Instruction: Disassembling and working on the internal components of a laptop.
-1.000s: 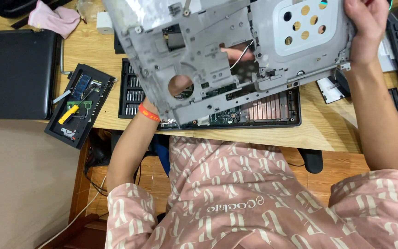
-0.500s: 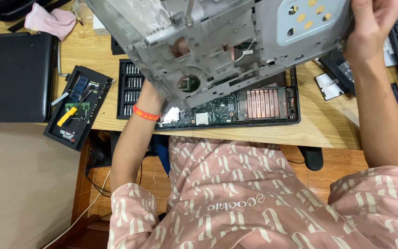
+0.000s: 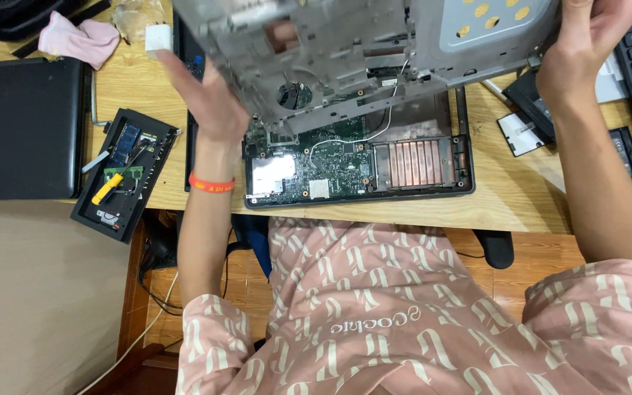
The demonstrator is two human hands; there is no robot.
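Head view is showing both hands lifting a grey cover (image 3: 360, 51) at 12 o'clock, above the open laptop base (image 3: 356, 164) lying on the counter (image 3: 521, 197). The left hand (image 3: 210, 102) is spreading its fingers open against the cover's left edge. The right hand (image 3: 597, 33) is gripping the cover's right edge.
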